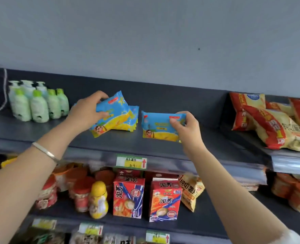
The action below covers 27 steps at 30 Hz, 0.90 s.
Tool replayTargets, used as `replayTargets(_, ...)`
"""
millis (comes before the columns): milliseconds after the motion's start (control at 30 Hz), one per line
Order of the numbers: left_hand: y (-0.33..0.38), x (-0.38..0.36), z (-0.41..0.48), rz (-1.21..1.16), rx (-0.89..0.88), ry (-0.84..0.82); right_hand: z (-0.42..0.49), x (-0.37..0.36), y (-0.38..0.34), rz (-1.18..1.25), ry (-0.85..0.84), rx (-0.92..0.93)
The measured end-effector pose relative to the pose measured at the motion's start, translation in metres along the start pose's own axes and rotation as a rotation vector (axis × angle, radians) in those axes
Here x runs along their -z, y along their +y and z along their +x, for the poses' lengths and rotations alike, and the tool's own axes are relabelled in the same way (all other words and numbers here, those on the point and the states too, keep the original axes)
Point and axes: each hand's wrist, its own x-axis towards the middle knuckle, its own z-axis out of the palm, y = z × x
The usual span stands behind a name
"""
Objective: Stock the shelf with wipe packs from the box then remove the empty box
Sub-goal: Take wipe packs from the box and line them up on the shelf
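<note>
top shelf (163, 148), dark grey: left hand (85, 111) grips one blue-and-yellow wipe pack (110, 113), tilted, leaning on a small stack of like packs (134, 118) standing behind it. right hand (186, 125) pinches the upper right corner of a second wipe pack (159, 126), upright on the shelf, just beside the stack. hands apart, each clamped on its own pack. green bottles (38, 103) at far left; snack bags (272, 124) at right. lower shelf: red cartons (128, 198), yellow bottle (98, 199). silver bracelet (46, 152) on left wrist.
</note>
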Motion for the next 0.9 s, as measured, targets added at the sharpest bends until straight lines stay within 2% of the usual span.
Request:
replayTargets(133,-0.08,0.015,0.03,0.2,0.077,-0.125,0.037,-0.071,0.016,0.042,-0.032,-0.082)
replayTargets(233,-0.124,0.011,0.052,0.278,0.06,-0.263,0.062,-0.12,0.035,0.035,-0.039,-0.148)
replayTargets(300,-0.137,0.002,0.064,0.335,0.031,-0.299,0.072,-0.139,0.048,-0.043,-0.057,-0.164)
replayTargets(433,-0.162,-0.017,0.093,0.496,-0.077,-0.33,0.091,-0.158,0.061,-0.32,-0.194,-0.082)
replayTargets(567,-0.18,-0.031,0.111,0.493,-0.139,-0.335,0.109,-0.157,0.062,-0.524,-0.265,-0.045)
replayTargets(733,-0.185,-0.043,0.125,0.528,-0.222,-0.272,0.121,-0.173,0.069,-0.665,-0.233,0.03)
replayTargets(900,-0.192,-0.049,0.131,0.509,-0.256,-0.218,0.118,-0.187,0.081,-1.048,-0.185,0.086)
